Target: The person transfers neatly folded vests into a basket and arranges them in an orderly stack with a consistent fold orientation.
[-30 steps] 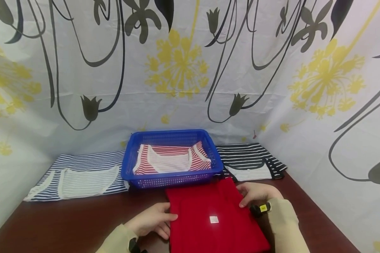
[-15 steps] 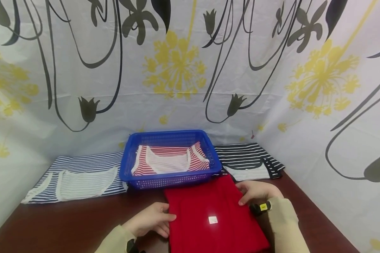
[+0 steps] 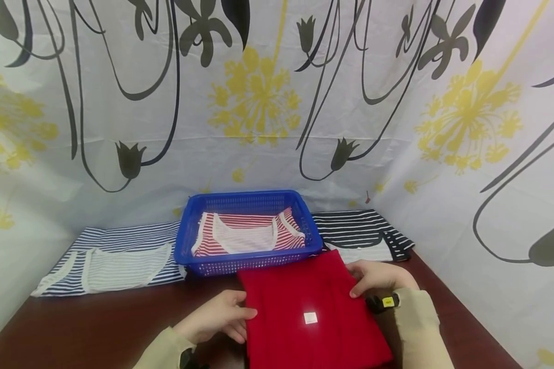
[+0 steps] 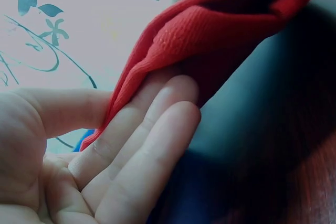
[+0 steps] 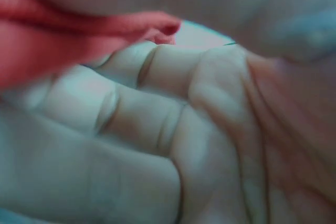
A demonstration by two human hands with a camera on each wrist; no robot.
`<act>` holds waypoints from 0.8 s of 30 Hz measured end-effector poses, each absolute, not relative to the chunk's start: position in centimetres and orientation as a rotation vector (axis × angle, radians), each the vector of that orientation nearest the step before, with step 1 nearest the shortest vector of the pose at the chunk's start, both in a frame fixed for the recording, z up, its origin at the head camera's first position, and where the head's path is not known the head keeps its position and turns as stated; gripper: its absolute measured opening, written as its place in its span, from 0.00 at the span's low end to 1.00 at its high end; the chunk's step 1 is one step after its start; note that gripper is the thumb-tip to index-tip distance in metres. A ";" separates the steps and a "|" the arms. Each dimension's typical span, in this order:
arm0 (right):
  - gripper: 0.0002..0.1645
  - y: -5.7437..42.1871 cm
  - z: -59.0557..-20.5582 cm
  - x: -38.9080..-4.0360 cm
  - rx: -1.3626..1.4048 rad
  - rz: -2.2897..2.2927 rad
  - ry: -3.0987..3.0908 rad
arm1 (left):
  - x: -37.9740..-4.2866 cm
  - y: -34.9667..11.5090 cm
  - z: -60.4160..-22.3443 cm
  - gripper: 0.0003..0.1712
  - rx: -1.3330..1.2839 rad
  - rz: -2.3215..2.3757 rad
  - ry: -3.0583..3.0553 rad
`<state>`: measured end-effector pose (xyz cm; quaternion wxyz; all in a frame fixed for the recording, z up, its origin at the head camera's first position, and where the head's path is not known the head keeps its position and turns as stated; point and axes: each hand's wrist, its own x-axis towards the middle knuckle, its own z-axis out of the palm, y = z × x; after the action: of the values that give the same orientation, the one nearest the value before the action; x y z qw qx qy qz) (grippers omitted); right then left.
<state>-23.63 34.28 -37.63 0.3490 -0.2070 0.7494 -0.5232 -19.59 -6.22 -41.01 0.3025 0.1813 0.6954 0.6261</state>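
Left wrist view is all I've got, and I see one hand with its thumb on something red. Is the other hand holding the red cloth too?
Observer: Yes, the head view shows the right hand pinching the opposite edge of the red cloth.

Operator: Cool! Is there anything on top of it?

Observer: A small white square shows near its middle, but I can't tell if it's a label.

Operator: And what's past the cloth, on the far side?

Observer: A blue basket with a red-and-white striped garment lying in it.
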 end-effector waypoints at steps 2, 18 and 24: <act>0.30 34.2 -37.4 -23.5 -0.538 -1.354 1.950 | -19.5 -6.2 -40.8 0.18 0.491 1.663 1.840; 0.29 33.9 -34.5 -21.7 -0.660 -1.310 2.041 | -18.1 -6.2 -38.7 0.17 0.592 1.680 1.783; 0.28 33.7 -34.0 -21.4 -0.705 -1.322 2.028 | -17.3 -6.0 -37.9 0.15 0.626 1.703 1.764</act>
<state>-21.37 33.72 -34.00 0.3052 -0.2661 0.7659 -0.4994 -17.32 -5.99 -37.92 0.3009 0.2358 0.6649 0.6417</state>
